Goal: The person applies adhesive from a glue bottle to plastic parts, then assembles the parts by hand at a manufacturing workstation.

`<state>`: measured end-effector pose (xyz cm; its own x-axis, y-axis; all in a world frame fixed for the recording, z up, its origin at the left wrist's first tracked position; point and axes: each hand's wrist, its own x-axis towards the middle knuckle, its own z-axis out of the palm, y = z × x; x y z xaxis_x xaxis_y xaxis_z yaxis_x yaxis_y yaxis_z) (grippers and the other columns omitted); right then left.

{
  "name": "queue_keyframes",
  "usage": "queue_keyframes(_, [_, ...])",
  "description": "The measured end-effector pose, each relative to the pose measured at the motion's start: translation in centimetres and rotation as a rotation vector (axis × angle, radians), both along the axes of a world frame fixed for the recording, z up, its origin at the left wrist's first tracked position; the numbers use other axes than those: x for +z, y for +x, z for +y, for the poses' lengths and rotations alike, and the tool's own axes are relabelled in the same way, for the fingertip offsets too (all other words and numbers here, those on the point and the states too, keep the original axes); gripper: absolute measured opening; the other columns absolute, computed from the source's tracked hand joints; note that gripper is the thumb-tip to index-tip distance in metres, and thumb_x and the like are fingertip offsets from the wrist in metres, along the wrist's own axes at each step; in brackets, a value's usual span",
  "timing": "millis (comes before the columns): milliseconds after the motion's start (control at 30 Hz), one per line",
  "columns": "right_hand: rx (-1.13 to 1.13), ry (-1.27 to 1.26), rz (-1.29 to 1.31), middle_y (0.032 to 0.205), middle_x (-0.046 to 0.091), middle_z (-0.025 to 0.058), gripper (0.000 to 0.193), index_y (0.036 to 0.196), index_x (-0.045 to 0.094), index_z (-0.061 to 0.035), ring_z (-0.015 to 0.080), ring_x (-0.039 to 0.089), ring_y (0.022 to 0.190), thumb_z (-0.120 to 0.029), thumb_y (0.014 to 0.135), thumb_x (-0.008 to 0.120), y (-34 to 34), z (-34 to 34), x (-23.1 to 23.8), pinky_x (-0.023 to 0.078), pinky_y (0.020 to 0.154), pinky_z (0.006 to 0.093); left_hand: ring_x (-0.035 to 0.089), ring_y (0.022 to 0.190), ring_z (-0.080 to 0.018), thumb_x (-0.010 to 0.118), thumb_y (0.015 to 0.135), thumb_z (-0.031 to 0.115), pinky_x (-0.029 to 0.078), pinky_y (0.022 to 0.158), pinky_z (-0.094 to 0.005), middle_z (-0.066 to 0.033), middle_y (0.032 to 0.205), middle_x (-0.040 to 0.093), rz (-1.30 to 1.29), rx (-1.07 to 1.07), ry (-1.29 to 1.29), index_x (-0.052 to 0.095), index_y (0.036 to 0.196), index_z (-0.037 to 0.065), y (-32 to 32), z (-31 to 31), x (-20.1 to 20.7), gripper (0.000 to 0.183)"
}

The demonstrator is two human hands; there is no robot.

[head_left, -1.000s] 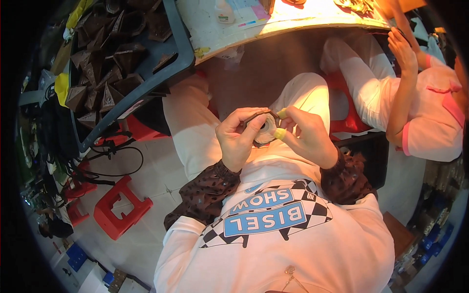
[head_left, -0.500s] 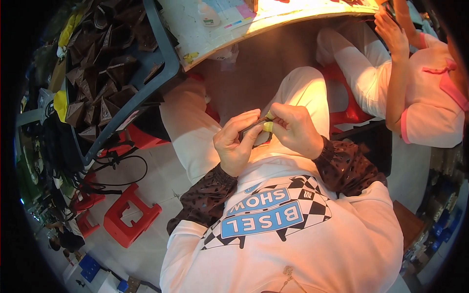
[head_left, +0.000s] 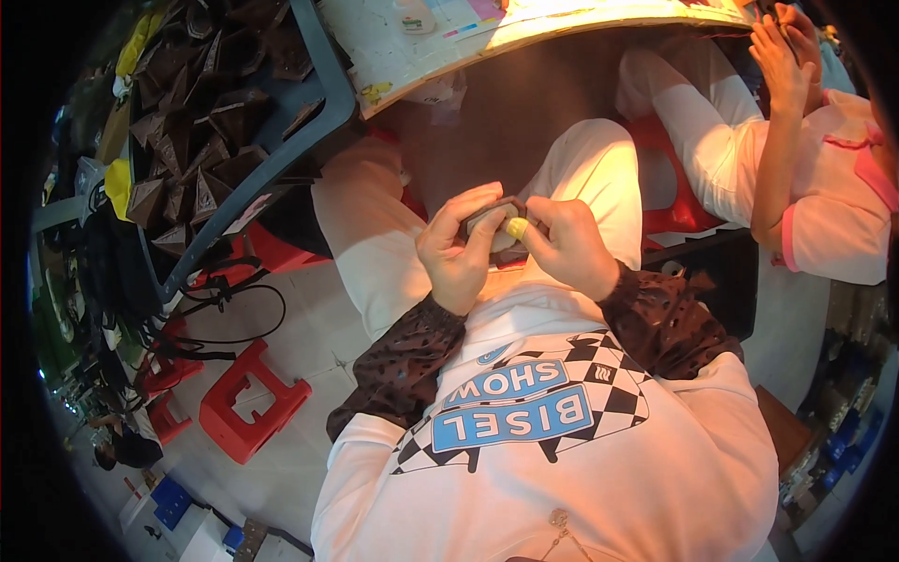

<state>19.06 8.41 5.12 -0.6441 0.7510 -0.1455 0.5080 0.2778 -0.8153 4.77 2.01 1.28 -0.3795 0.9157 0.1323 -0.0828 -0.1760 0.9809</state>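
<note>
Over my lap, a small dark brown angular piece (head_left: pixel 479 223) is held between my two hands. My left hand (head_left: pixel 451 251) is closed round it, thumb on the near side and fingers behind. Against its right side press the thumb and fingers of my right hand (head_left: pixel 573 245). A yellow covering (head_left: pixel 516 228) wraps the right thumb's tip. Fingers hide much of the piece, so its full shape cannot be made out. To the upper left, several dark brown angular pieces (head_left: pixel 234 117) lie heaped in a grey-blue tray (head_left: pixel 330 98).
Ahead stands a pale worktable (head_left: pixel 384 51) with a white bottle (head_left: pixel 414 17) on it. A co-worker in a white and pink top (head_left: pixel 833 206) sits at the right, hands raised. On the floor at left are a red stool (head_left: pixel 245 403) and black cables (head_left: pixel 272 323).
The piece has been turned in my fingers and shows a broader face. My right fingers have shifted from a pinch at its end to its side. The co-worker's hands have come closer together.
</note>
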Motion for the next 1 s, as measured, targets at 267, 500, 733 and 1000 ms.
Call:
queue_keyframes(267, [-0.173, -0.37, 0.295, 0.058, 0.055, 0.0049, 0.015, 0.078, 0.055, 0.0036, 0.0099, 0.051, 0.051, -0.01, 0.082, 0.06, -0.4, -0.7, -4.6, 0.043, 0.048, 0.026, 0.061, 0.095, -0.0184, 0.063, 0.079, -0.004, 0.048, 0.084, -0.0282, -0.0133, 0.101, 0.064, 0.121, 0.001, 0.029, 0.063, 0.094, -0.002, 0.1, 1.2, -1.3, 0.015])
queue_keyframes(500, [-0.206, -0.354, 0.249, 0.065, 0.061, 0.0035, 0.019, 0.091, 0.059, 0.0051, 0.0057, 0.055, 0.058, -0.008, 0.078, 0.061, -1.6, -1.1, -2.2, 0.047, 0.052, 0.023, 0.06, 0.1, -0.0225, 0.062, 0.079, -0.005, 0.045, 0.091, -0.0334, -0.0142, 0.102, 0.064, 0.259, 0.037, 0.152, 0.061, 0.095, -0.002, 0.3, 1.0, -1.4, 0.016])
queue_keyframes(733, [-0.279, -0.289, 0.365, 0.063, 0.063, 0.0074, 0.015, 0.082, 0.065, 0.0008, 0.01, 0.058, 0.051, -0.012, 0.075, 0.064, -2.3, -0.9, -4.6, 0.045, 0.047, 0.0275, 0.06, 0.099, -0.0213, 0.061, 0.078, -0.005, 0.046, 0.089, -0.0312, -0.0141, 0.104, 0.064, 0.092, 0.109, 0.047, 0.063, 0.095, -0.002, 0.6, 0.8, -1.5, 0.017])
queue_keyframes(1000, [-0.41, -0.069, 0.14, 0.056, 0.06, 0.0122, 0.031, 0.07, 0.064, -0.0019, 0.0242, 0.061, 0.05, -0.033, 0.072, 0.066, -3.9, -2.1, -7.6, 0.046, 0.05, 0.0332, 0.059, 0.1, -0.0186, 0.06, 0.082, -0.002, 0.047, 0.087, -0.0287, -0.0141, 0.107, 0.063, 0.048, 0.109, -0.037, 0.062, 0.097, -0.002, 0.1, 0.3, -2.7, 0.016])
